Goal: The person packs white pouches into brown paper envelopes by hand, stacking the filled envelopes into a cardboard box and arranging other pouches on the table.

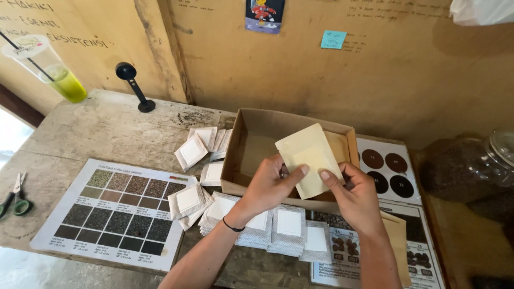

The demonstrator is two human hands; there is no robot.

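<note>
The left hand [270, 184] and right hand [350, 192] both pinch a pale yellow paper pouch [310, 158], thumbs on its face, holding it above an open cardboard box [241, 155]. White filter sachets [289, 225] lie on the table [107, 128] below, beside a printed chart [115, 211].

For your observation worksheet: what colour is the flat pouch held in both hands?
Pale cream-yellow pouch, plain and unprinted, clearest in the head view.

The worn wooden table [107, 126] carries a cardboard box [243, 160], white sachets [289, 227], 2 charts, scissors [15, 195].
</note>
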